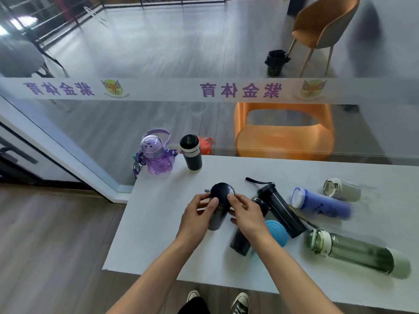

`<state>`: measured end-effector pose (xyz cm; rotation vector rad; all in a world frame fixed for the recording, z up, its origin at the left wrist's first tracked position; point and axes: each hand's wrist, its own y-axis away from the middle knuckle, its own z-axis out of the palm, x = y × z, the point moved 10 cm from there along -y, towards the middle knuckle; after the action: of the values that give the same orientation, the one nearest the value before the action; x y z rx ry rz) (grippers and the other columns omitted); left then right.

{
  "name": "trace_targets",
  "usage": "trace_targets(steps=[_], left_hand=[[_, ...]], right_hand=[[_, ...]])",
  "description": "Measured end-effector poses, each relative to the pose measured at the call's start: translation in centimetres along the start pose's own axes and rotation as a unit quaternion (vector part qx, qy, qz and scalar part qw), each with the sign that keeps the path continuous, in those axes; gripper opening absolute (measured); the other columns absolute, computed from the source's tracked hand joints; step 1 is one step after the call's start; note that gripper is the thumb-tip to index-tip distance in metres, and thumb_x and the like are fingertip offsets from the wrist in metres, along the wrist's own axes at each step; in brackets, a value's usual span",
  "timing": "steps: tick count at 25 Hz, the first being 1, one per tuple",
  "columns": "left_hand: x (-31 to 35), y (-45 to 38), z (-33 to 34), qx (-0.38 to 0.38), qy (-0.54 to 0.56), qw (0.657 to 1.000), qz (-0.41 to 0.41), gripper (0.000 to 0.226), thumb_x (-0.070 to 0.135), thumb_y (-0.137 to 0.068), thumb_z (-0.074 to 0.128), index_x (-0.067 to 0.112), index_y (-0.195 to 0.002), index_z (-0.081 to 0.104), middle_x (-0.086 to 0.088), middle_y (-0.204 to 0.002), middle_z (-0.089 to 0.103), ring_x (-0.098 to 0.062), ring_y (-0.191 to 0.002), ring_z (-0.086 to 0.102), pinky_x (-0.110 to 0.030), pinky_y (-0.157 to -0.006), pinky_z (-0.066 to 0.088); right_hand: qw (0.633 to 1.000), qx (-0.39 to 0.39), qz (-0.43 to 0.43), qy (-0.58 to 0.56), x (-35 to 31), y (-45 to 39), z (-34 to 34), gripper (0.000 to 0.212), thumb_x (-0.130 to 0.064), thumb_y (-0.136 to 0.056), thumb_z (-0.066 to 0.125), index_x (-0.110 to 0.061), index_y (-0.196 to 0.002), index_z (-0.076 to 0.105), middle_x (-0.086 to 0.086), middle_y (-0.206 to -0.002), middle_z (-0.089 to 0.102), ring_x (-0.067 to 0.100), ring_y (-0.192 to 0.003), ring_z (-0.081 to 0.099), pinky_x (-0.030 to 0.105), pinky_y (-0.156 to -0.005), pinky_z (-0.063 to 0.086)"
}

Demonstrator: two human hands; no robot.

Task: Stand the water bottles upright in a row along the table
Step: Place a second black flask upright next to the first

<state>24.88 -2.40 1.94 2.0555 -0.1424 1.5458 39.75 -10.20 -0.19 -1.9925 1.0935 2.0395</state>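
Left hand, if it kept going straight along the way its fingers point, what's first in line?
Beyond the dark-capped bottle that the left hand already holds, likely the upright black tumbler near the table's far edge. Bare table lies between. The depth is unclear, so it might pass just right of the tumbler.

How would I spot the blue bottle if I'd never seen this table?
Look at the white table, right-hand side, where several bottles lie on their sides. The blue bottle lies between a small white bottle and a black bottle; only it has a solid blue body.
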Motion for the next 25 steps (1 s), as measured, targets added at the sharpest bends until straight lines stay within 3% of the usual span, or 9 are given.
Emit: trace_targets(steps=[4, 8, 11, 17, 21, 25], left_hand=[[4.7, -2.0, 0.3, 0.008, 0.022, 0.999, 0.043, 0.026, 0.052, -0.084, 0.067, 0.038, -0.106, 0.066, 0.002, -0.104, 0.071, -0.013, -0.097, 0.069, -0.044, -0.089, 0.059], [7.9, -6.8, 0.9, -0.003, 0.026, 0.998, 0.059, 0.023, 0.058, -0.078, 0.066, 0.046, -0.098, 0.066, 0.002, -0.104, 0.072, -0.014, -0.099, 0.069, -0.046, -0.087, 0.059], [8.6, -11.5, 1.6, -0.02, 0.016, 0.999, 0.045, 0.035, 0.062, -0.076, 0.064, 0.044, -0.106, 0.064, 0.002, -0.107, 0.072, -0.014, -0.103, 0.067, -0.048, -0.088, 0.059], [7.0, -18.8, 3.4, -0.049, 0.016, 0.999, -0.002, 0.036, 0.036, -0.095, 0.059, 0.02, -0.127, 0.057, -0.008, -0.117, 0.068, -0.021, -0.112, 0.063, -0.038, -0.083, 0.058], [5.8, -21.3, 3.6, -0.044, -0.003, 0.999, -0.011, 0.039, 0.039, -0.093, 0.06, 0.024, -0.128, 0.057, -0.008, -0.118, 0.069, -0.018, -0.112, 0.063, -0.049, -0.091, 0.057], [4.7, -21.9, 3.6, -0.036, -0.021, 0.999, -0.026, 0.055, 0.058, -0.077, 0.06, 0.031, -0.125, 0.058, -0.002, -0.119, 0.07, -0.017, -0.112, 0.064, -0.051, -0.095, 0.054]], right_hand=[[0.998, 0.006, -0.037, -0.04, -4.9, -1.8, -1.3, 0.023, -0.05, -0.089, 0.064, -0.031, -0.099, 0.069, -0.004, -0.1, 0.075, 0.019, -0.1, 0.073, 0.045, -0.09, 0.059], [0.997, 0.026, -0.075, -0.005, -9.2, -5.9, -2.4, 0.04, -0.067, -0.076, 0.062, -0.034, -0.096, 0.065, -0.002, -0.104, 0.074, 0.018, -0.102, 0.071, 0.048, -0.093, 0.057], [0.997, 0.038, -0.064, 0.016, -10.6, -10.2, -2.4, 0.03, -0.065, -0.079, 0.062, -0.038, -0.092, 0.064, -0.002, -0.106, 0.073, 0.018, -0.104, 0.07, 0.049, -0.096, 0.055], [0.996, 0.057, -0.037, 0.049, -10.0, -17.1, -1.9, 0.034, -0.05, -0.092, 0.059, -0.025, -0.114, 0.066, 0.001, -0.108, 0.071, 0.02, -0.106, 0.066, 0.051, -0.098, 0.053], [0.997, 0.055, -0.02, 0.05, -9.0, -19.3, -1.5, 0.029, -0.047, -0.093, 0.058, -0.028, -0.113, 0.065, -0.004, -0.103, 0.069, 0.019, -0.107, 0.066, 0.05, -0.099, 0.053], [0.997, 0.053, -0.013, 0.055, -8.2, -20.2, -1.3, 0.033, -0.045, -0.093, 0.058, -0.024, -0.117, 0.066, -0.002, -0.106, 0.069, 0.018, -0.106, 0.066, 0.05, -0.099, 0.053]])
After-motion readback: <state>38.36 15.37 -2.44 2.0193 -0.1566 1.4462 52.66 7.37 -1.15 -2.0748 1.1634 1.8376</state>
